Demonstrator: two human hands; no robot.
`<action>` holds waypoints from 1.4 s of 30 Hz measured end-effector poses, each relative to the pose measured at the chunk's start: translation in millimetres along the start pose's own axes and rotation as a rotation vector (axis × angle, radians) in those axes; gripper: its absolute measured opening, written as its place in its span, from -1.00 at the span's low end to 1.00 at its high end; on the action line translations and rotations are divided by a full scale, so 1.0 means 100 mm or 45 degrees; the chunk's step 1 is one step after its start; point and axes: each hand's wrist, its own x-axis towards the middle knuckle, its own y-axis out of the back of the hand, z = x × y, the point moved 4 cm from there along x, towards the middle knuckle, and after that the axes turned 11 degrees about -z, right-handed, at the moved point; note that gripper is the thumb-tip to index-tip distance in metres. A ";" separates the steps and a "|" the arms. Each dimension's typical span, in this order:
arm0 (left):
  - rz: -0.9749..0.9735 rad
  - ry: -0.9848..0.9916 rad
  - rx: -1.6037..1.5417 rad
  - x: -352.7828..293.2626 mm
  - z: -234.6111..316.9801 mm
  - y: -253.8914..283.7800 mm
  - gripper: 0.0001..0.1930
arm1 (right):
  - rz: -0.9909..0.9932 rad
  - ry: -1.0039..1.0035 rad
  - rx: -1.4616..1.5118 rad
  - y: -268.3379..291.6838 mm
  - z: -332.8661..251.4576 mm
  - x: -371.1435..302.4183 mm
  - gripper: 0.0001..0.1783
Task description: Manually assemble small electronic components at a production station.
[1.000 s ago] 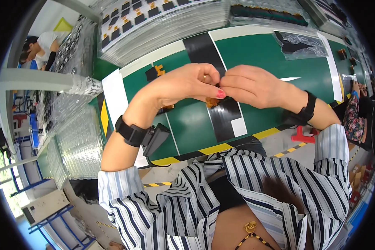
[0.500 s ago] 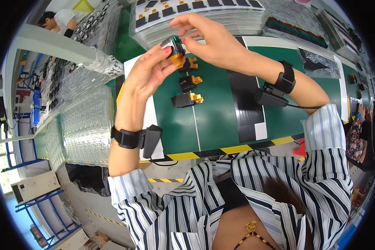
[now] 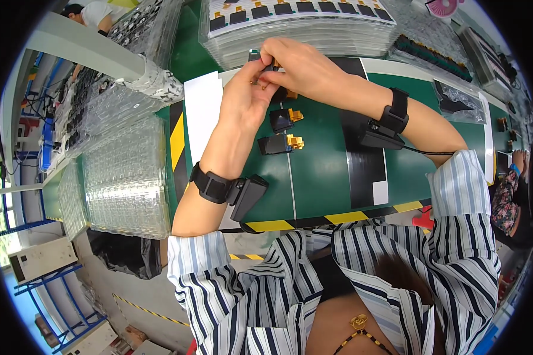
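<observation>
My left hand (image 3: 246, 97) and my right hand (image 3: 302, 66) meet at the far side of the green work mat (image 3: 320, 183). Between their fingertips is a small display module (image 3: 254, 55); only a greenish corner and a dark sliver of it show. The left fingers pinch it from below. My right fingers are curled and closed against it from above. Just nearer to me, a black display module (image 3: 282, 120) with an orange ribbon cable and another such module (image 3: 275, 144) lie on the mat. A further orange-cabled piece (image 3: 290, 94) is partly hidden behind my hands.
Stacked clear trays (image 3: 296, 38) of display modules stand at the back. Clear blister trays (image 3: 124, 177) pile up at the left, near a grey post (image 3: 83, 56). A plastic bag (image 3: 461, 103) lies at the right. Other people work at far left and far right.
Both hands have drawn together around the module, the left moving right and the right fingers closing onto it. The view has shifted slightly, and the modules on the mat stay in place.
</observation>
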 end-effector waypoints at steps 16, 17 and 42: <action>0.085 0.111 0.853 -0.22 0.25 0.13 -0.54 | -0.253 0.004 0.165 -0.18 0.22 -0.12 -0.78; 0.087 0.112 0.852 -0.22 0.29 0.17 -0.54 | -0.327 -0.068 0.229 -0.19 0.27 -0.14 -0.78; -0.652 -0.078 2.359 -0.01 -0.01 0.04 -0.07 | -0.409 -0.061 0.081 -0.49 0.43 -0.29 -0.70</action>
